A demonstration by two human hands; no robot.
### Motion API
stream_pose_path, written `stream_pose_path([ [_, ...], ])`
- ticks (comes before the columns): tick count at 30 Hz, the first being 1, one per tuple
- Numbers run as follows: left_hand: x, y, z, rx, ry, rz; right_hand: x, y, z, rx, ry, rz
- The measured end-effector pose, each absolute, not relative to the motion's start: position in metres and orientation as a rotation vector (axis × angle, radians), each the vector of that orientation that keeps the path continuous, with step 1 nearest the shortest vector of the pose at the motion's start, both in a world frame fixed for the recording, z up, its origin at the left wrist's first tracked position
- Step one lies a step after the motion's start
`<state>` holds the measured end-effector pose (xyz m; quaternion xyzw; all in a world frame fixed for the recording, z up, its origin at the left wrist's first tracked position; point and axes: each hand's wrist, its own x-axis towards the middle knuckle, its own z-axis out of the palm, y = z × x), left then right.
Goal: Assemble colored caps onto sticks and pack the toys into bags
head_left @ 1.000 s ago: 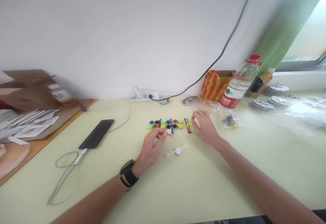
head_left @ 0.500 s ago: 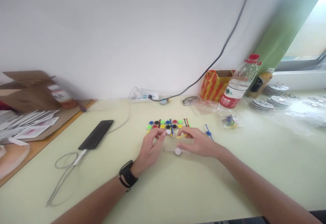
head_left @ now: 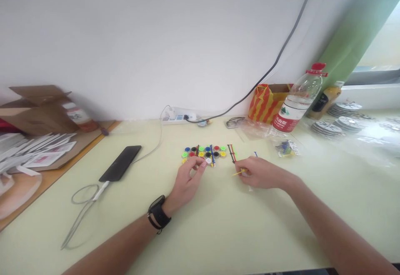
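My left hand (head_left: 187,179) rests at the near edge of rows of small coloured discs (head_left: 216,154). Its thumb and fingers are pinched together, and whatever lies between them is too small to make out. To the right, my right hand (head_left: 261,172) is closed on a thin yellow plastic stick (head_left: 238,173), whose end pokes out to the left. Below that hand a bit of a white piece (head_left: 250,189) shows, mostly covered. A blue stick (head_left: 255,154) sticks out behind the knuckles. Dark and red sticks (head_left: 231,154) lie between the discs and my right hand.
A black phone (head_left: 120,163) on a cable lies at left. Behind are a power strip (head_left: 178,116), glasses (head_left: 235,122), a striped bag (head_left: 264,106) and a large water bottle (head_left: 290,110). A small plastic packet (head_left: 286,148) and stacked round discs (head_left: 326,129) are at right.
My right hand has moved right with the yellow stick, and the white piece has shifted right beneath it. Its fingers have closed further. My left hand stays by the discs.
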<state>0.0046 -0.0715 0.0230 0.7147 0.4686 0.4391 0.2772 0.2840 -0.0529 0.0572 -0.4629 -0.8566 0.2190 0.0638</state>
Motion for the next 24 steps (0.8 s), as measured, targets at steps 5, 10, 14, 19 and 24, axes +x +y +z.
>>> stream_pose_path([
  [5,0.006,-0.071,0.024,1.924,1.265,1.17,0.327,-0.032,0.056,-1.639,-2.553,0.704],
  [10,0.006,-0.07,0.026,1.926,1.263,1.16,0.336,-0.021,0.054,-1.742,-2.399,0.401],
  [14,0.006,-0.07,0.026,1.933,1.263,1.15,0.306,-0.028,0.048,-1.63,-2.316,0.336],
  [19,0.005,-0.068,0.022,1.961,1.227,1.14,0.265,-0.039,0.036,-1.531,-2.433,0.347],
  [24,0.005,-0.068,0.021,1.974,1.216,1.139,0.255,-0.039,0.031,-1.552,-2.456,0.351],
])
